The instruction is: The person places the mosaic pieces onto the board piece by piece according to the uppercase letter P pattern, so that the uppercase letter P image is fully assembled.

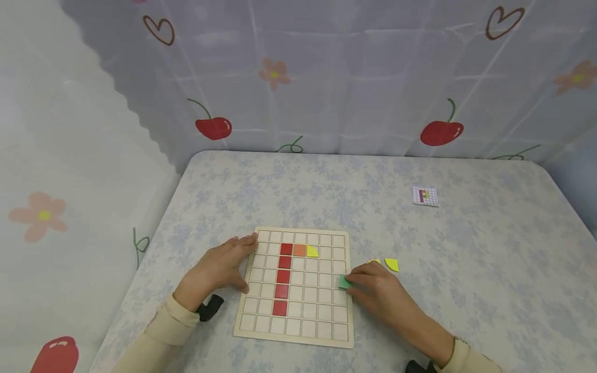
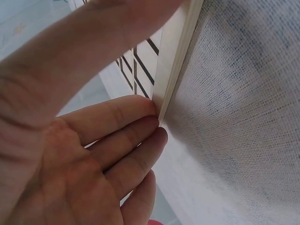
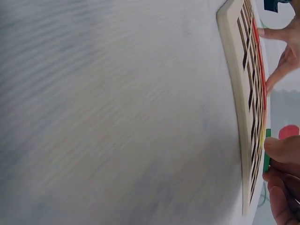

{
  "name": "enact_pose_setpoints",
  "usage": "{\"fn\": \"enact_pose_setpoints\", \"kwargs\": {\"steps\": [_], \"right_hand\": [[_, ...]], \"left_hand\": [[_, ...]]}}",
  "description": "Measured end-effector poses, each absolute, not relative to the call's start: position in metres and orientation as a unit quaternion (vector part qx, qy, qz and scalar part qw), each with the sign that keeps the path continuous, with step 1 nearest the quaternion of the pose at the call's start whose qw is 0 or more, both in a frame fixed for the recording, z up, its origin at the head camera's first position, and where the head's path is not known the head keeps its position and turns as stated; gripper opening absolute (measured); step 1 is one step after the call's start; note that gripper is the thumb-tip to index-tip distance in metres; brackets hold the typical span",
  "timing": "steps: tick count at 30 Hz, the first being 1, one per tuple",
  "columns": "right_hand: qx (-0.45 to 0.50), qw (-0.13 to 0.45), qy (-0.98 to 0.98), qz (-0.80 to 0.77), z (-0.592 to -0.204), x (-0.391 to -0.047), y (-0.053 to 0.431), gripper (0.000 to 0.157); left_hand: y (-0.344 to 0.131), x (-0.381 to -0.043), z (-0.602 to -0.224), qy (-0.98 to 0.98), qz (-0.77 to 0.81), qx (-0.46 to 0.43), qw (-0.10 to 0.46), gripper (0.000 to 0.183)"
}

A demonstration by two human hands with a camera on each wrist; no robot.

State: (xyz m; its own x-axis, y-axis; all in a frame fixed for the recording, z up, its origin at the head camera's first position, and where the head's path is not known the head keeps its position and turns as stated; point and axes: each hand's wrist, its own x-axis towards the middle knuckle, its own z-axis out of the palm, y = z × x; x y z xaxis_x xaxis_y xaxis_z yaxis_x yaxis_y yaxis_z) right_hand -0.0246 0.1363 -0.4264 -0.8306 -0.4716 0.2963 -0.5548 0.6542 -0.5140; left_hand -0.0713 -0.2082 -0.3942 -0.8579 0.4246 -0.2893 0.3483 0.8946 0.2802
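A wooden grid board (image 1: 294, 340) lies on the table. My left hand (image 1: 224, 263) is at its left side, thumb and fingers spread along the edge. In the left wrist view the straight fingertips touch the board's side (image 2: 176, 61). My right hand (image 1: 387, 290) pinches a green square tile (image 1: 344, 282) between thumb and fingers, over the right rim. The right wrist view shows the green tile (image 3: 267, 161) edge-on, above the board. A column of several red square tiles (image 1: 282, 276) fills grid cells, with an orange tile (image 1: 299, 249) and a yellow quarter-round tile (image 1: 312, 252) beside the top one.
A yellow quarter-round piece (image 1: 392, 264) lies on the table (image 1: 326, 191) beyond my right hand. Another yellow piece (image 1: 374, 260) is partly hidden by that hand. Farther back on the right lies a small card (image 1: 425, 196) printed with a coloured grid pattern. A patterned curtain (image 1: 336, 77) hangs behind the table.
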Motion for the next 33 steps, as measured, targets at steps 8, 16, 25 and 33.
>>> {"fn": "enact_pose_setpoints", "kwargs": {"steps": [8,16,25,33], "right_hand": [[0.306,0.018,-0.883,0.355,-0.432,-0.040,0.093,0.021],[0.321,0.004,-0.876,0.361,-0.438,-0.047,0.065,0.021],[0.310,-0.016,-0.885,0.347,-0.439,-0.046,0.052,0.020],[0.277,0.002,-0.898,0.342,-0.437,-0.044,0.044,0.013]], "left_hand": [[-0.209,-0.072,-0.397,0.956,0.118,0.201,0.177,0.098],[-0.209,-0.072,-0.397,0.956,0.121,0.202,0.175,0.099],[-0.209,-0.071,-0.394,0.957,0.118,0.199,0.176,0.098],[-0.208,-0.070,-0.394,0.957,0.126,0.195,0.176,0.098]]}}
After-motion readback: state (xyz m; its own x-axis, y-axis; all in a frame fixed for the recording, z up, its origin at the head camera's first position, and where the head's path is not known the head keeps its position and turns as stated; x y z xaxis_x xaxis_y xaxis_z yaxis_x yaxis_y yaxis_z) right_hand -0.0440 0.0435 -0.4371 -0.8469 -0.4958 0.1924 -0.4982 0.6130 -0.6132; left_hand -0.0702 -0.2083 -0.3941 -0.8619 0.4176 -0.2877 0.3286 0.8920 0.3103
